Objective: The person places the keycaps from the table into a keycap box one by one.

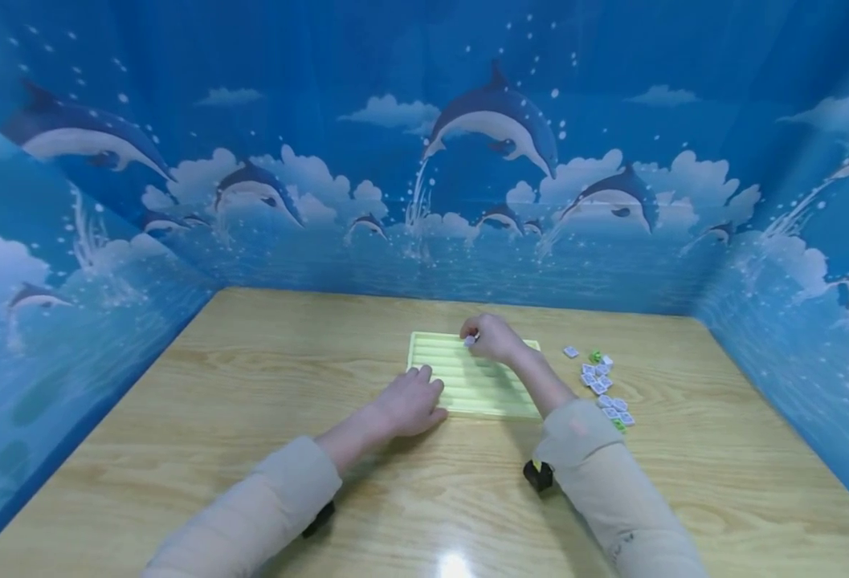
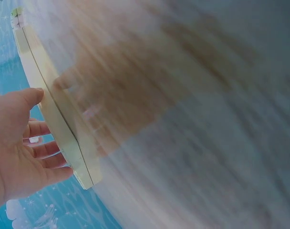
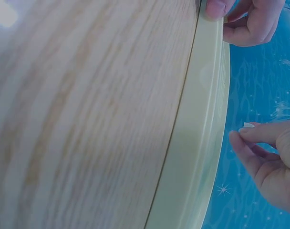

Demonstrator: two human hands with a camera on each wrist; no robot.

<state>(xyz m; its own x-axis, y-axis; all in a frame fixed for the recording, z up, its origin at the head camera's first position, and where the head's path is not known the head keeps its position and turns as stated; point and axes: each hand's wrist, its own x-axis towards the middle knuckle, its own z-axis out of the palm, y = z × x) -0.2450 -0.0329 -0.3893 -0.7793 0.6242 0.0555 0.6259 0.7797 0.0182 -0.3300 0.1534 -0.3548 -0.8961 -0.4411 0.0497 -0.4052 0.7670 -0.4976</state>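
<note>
A pale yellow-green ridged tray (image 1: 478, 392) lies on the table. My left hand (image 1: 410, 401) holds its near left corner, thumb (image 2: 34, 97) against the front wall and bent fingers (image 2: 46, 150) along the side. Over the tray's far part, my right hand (image 1: 495, 339) pinches a small white tile (image 1: 470, 341) between thumb and fingertips. In the right wrist view the pinched tile (image 3: 249, 125) shows as a white sliver above the fingertips, apart from the tray wall (image 3: 183, 138).
Several small white tiles (image 1: 597, 377), with a green one (image 1: 595, 356) among them, lie loose right of the tray. Nearer lies a second cluster of white tiles (image 1: 615, 408) with another green tile (image 1: 618, 425). A blue dolphin-print curtain (image 1: 395, 160) stands around the wooden table (image 1: 287, 345).
</note>
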